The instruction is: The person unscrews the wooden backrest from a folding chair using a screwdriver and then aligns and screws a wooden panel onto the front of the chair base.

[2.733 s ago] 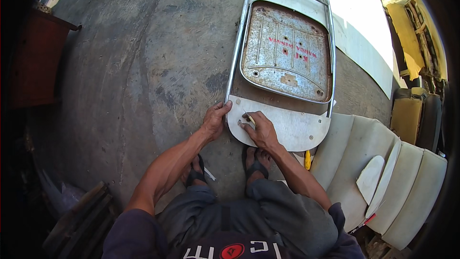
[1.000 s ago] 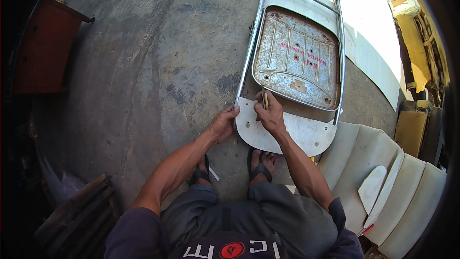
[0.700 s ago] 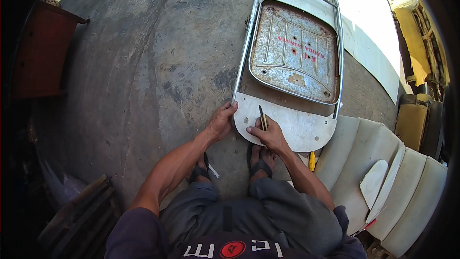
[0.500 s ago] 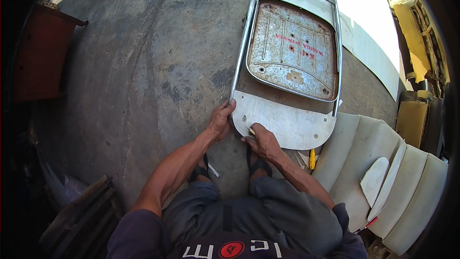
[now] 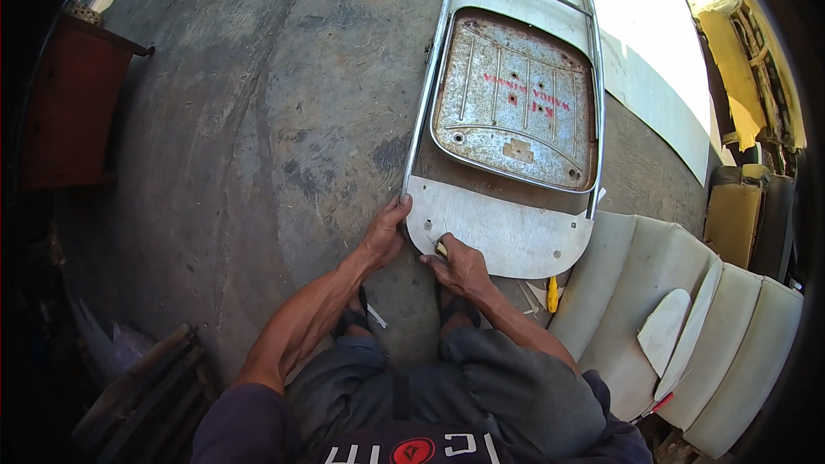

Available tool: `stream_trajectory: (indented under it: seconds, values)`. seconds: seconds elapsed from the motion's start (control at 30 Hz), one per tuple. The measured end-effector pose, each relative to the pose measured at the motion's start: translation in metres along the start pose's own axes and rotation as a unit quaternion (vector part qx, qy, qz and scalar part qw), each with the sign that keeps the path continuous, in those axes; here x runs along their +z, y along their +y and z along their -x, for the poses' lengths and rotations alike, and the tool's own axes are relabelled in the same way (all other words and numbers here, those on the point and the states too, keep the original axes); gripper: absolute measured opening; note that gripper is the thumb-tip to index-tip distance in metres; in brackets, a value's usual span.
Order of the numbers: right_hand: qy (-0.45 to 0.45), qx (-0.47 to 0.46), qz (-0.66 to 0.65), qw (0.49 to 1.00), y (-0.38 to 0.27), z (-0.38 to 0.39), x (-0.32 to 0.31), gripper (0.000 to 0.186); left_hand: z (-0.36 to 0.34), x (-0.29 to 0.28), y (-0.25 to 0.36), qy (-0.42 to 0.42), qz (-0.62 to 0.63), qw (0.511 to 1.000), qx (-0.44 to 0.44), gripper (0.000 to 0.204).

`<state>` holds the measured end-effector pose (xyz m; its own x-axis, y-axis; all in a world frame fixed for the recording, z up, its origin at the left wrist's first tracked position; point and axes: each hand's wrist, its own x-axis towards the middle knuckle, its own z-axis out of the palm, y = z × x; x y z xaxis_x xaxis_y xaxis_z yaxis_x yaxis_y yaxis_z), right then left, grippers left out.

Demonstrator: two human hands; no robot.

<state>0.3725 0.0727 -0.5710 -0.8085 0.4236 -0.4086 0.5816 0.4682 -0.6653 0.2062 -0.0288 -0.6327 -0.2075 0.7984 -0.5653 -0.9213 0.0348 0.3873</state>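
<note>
A folding chair's chrome tube frame [image 5: 418,112] lies on the floor in front of me, with a rusty metal seat [image 5: 516,133] inside it. Across its near end sits a white rounded board [image 5: 507,223] with small holes near its corners. My left hand [image 5: 385,230] is closed round the tube at the board's left edge. Over the board's near left corner, my right hand [image 5: 462,268] is closed on a small pale-handled tool [image 5: 442,249]. Its thin tip points at the board; the fingers hide most of it, so its kind is unclear.
Right of the board stand cream padded cushions [image 5: 593,266] with white offcuts [image 5: 663,331] on them. A yellow-handled tool [image 5: 553,295] lies beside the board's near edge. A red cabinet [image 5: 73,103] is at far left, a slatted wooden piece [image 5: 142,387] at lower left.
The chair, board and both hands appear slightly lower and further left in the picture, along with the surroundings. Both hands keep their grips.
</note>
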Motion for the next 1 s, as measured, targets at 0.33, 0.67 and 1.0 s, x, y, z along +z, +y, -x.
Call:
stream_trajectory:
  seconds: [0.33,0.67,1.0]
  values:
    - [0.034,0.021,-0.013,0.999,0.010,-0.075,-0.044,0.037,0.008,-0.004,0.003,0.005,0.015,1.000,-0.011,0.055]
    - [-0.019,0.035,-0.041,0.998,0.008,-0.110,-0.052,0.043,0.004,-0.007,0.003,-0.025,0.060,0.998,-0.014,0.057]
    - [-0.053,0.095,-0.099,0.989,0.018,-0.119,-0.052,0.038,0.006,0.006,-0.007,0.027,0.019,0.999,0.022,0.053]
